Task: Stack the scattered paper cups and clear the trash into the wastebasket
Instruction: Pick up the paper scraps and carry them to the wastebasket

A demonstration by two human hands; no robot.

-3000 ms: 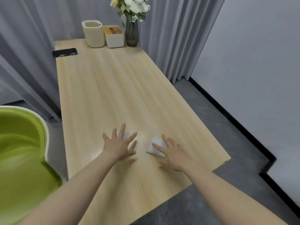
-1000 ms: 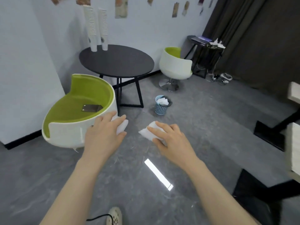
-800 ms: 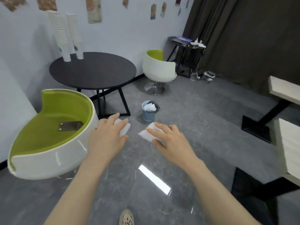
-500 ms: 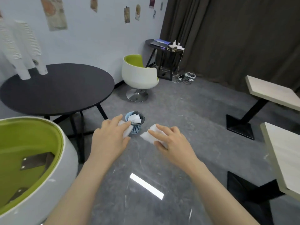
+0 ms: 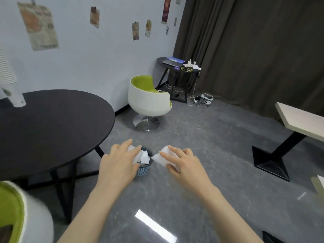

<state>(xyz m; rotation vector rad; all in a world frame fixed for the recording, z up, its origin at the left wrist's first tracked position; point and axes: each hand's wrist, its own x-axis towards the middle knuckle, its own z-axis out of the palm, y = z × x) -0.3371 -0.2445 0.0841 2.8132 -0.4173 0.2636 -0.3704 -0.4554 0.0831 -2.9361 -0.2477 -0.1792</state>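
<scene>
We carry a tissue in each hand, left hand point(image 5: 119, 163) and right hand point(image 5: 182, 163) each curled around its wad, toward the wastebasket point(image 5: 143, 170) at twelve o'clock, so both drop together.

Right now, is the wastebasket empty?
No, the wastebasket already holds white paper scraps showing above its rim.

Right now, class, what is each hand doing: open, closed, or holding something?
Left hand: holds a white tissue.
Right hand: holds a white crumpled tissue.
</scene>
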